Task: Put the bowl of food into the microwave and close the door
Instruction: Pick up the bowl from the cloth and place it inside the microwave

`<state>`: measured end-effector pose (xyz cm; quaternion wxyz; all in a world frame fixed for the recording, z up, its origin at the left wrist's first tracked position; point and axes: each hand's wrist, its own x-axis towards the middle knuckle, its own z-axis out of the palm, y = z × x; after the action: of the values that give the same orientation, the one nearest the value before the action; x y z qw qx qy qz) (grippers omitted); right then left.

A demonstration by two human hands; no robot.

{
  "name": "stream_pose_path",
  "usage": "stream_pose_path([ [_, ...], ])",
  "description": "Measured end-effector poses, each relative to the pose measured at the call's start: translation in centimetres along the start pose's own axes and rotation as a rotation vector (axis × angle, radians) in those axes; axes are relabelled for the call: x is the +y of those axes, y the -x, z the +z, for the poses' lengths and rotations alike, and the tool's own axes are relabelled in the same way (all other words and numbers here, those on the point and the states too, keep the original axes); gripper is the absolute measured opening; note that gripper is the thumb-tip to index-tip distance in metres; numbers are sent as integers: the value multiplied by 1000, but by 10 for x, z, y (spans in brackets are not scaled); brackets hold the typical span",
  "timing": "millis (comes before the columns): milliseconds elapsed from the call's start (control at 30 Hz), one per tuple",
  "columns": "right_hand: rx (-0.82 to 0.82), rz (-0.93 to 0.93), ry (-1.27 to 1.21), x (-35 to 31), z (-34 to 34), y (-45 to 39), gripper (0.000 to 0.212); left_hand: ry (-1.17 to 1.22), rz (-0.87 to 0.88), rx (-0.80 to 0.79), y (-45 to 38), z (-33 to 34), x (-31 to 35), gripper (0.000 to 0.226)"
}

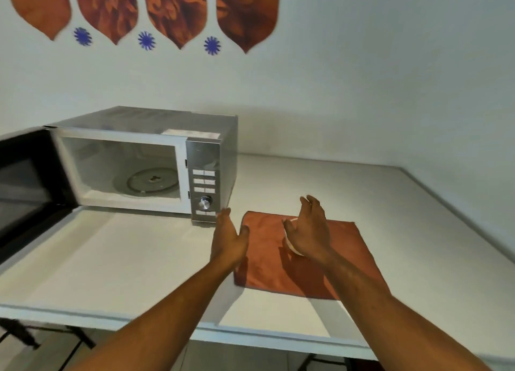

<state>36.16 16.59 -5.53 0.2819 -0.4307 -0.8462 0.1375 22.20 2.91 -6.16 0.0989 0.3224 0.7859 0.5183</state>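
Note:
A silver microwave [145,161] stands at the back left of the white table, its dark door [25,186] swung wide open to the left. Its cavity holds only the glass turntable [152,181]. A white bowl [291,244] sits on an orange cloth [345,248], mostly hidden behind my right hand [309,228], so its food cannot be seen. My right hand is open, palm facing left, just beside the bowl. My left hand [230,235] is open too, palm facing right, over the cloth's left edge, empty.
The white table [125,259] runs to a near edge at the bottom and a right edge at the far right. A wall with orange and blue decorations rises behind. Dark chair or table legs [22,334] show below the near edge.

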Motion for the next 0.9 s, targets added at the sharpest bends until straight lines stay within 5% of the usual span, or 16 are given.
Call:
stream_pose_path([
  [233,87,169,-78,61,11,8,65,168,0,-183,-5,77,18,44],
  [500,129,578,-756,80,28,-1,48,349,-147,-303,-23,131,9,49],
  [700,170,656,-1009,79,41,-9,22,486,-213,-363,-41,152,1,28],
  [900,240,678,-1051,69,54,-13,30,555,-294,-469,-51,160,0,28],
])
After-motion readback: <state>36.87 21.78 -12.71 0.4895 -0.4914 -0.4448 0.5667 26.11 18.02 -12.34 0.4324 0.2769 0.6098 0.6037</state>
